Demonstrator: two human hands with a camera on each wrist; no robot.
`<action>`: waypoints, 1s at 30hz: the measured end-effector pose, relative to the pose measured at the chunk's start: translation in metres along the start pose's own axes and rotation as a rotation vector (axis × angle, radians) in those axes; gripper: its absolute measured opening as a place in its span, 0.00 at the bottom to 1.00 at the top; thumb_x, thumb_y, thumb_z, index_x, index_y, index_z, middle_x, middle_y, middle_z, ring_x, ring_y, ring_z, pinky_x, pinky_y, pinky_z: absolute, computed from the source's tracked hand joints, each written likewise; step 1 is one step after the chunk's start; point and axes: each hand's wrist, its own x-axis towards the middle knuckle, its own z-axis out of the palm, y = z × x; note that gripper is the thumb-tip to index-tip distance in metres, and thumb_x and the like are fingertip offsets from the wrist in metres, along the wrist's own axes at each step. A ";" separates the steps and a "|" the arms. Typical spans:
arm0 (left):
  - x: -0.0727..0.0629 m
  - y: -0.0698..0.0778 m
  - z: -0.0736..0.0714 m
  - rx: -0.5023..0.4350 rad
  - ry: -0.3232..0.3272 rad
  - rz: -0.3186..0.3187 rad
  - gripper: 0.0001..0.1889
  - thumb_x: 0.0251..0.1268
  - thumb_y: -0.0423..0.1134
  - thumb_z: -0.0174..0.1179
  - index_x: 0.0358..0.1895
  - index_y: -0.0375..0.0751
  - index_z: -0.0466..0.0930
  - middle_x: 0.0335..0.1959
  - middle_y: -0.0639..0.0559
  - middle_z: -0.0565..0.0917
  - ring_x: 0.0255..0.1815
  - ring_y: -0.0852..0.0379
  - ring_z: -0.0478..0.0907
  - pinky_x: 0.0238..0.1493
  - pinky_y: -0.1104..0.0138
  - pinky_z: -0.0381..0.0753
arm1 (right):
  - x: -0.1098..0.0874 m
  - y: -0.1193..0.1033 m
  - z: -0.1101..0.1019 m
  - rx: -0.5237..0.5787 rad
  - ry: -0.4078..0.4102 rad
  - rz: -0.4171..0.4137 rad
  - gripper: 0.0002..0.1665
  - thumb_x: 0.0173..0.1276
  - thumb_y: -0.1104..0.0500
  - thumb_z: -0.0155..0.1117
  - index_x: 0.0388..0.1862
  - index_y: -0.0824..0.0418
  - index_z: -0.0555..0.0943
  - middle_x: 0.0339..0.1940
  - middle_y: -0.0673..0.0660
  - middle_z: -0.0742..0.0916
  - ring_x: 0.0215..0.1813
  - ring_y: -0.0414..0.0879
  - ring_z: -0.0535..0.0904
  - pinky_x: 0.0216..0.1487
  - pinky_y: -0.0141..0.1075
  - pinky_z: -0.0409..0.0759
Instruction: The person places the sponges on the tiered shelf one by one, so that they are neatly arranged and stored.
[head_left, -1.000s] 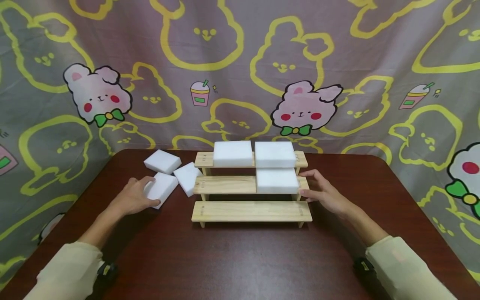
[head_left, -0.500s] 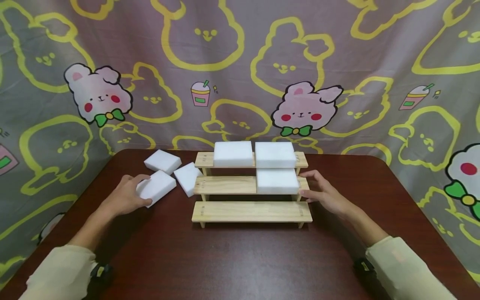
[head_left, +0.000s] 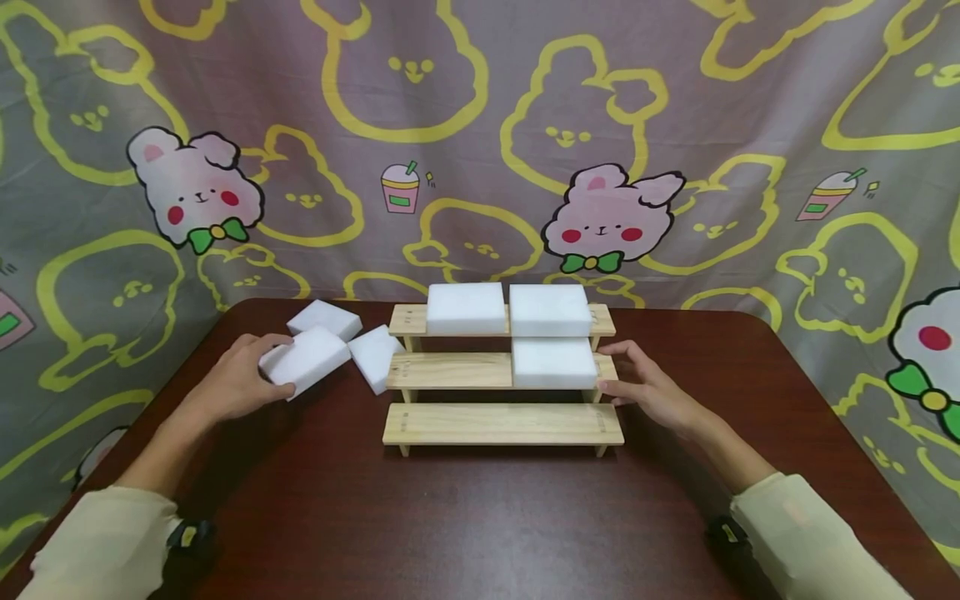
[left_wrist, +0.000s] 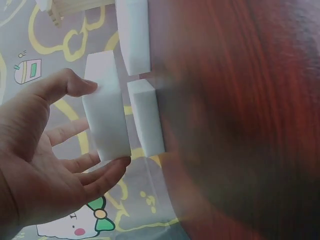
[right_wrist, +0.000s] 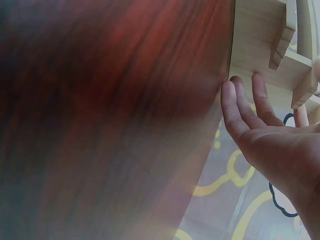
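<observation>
In the head view my left hand (head_left: pixel 246 375) grips a white foam block (head_left: pixel 311 358), thumb on the near side and fingers round the far side. The left wrist view has this block (left_wrist: pixel 107 110) held up off the table. Two more white foam blocks lie just beyond it, one at the back (head_left: pixel 330 318) and one beside the rack (head_left: pixel 375 357). My right hand (head_left: pixel 652 392) rests its fingers against the right end of the three-step wooden rack (head_left: pixel 450 371). From the right wrist, its fingers (right_wrist: pixel 260 95) look extended and loosely bent beside the wooden end.
The top step bears two white foam blocks, left (head_left: pixel 466 307) and right (head_left: pixel 550 308). A third block (head_left: pixel 553 360) sits at the right of the middle step. Bare wood shows along the bottom step (head_left: pixel 502 423). A patterned curtain (head_left: pixel 480 150) hangs behind the dark table (head_left: pixel 480 517).
My left hand has lifted its foam block off the table and shifted it slightly left and up, now partly covering the back block. The right hand has stayed at the rack.
</observation>
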 end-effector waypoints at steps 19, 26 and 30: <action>0.003 0.024 -0.005 -0.048 0.017 0.082 0.38 0.51 0.37 0.78 0.65 0.27 0.72 0.55 0.23 0.69 0.50 0.30 0.72 0.49 0.41 0.81 | 0.001 0.001 0.000 0.005 0.001 -0.003 0.31 0.76 0.62 0.61 0.72 0.68 0.60 0.65 0.73 0.73 0.59 0.55 0.75 0.50 0.43 0.83; 0.004 0.029 -0.004 -0.060 0.003 0.085 0.39 0.52 0.37 0.78 0.66 0.27 0.71 0.57 0.24 0.68 0.52 0.29 0.71 0.52 0.38 0.81 | 0.001 0.000 0.000 0.001 0.003 0.003 0.32 0.76 0.62 0.61 0.72 0.68 0.60 0.65 0.73 0.73 0.58 0.52 0.76 0.51 0.43 0.83; 0.004 0.031 -0.002 -0.070 0.005 0.101 0.38 0.52 0.37 0.78 0.66 0.27 0.72 0.57 0.24 0.69 0.52 0.30 0.72 0.52 0.39 0.81 | 0.001 0.000 0.000 0.002 0.003 0.006 0.32 0.77 0.62 0.61 0.72 0.68 0.60 0.65 0.74 0.73 0.58 0.52 0.76 0.51 0.43 0.83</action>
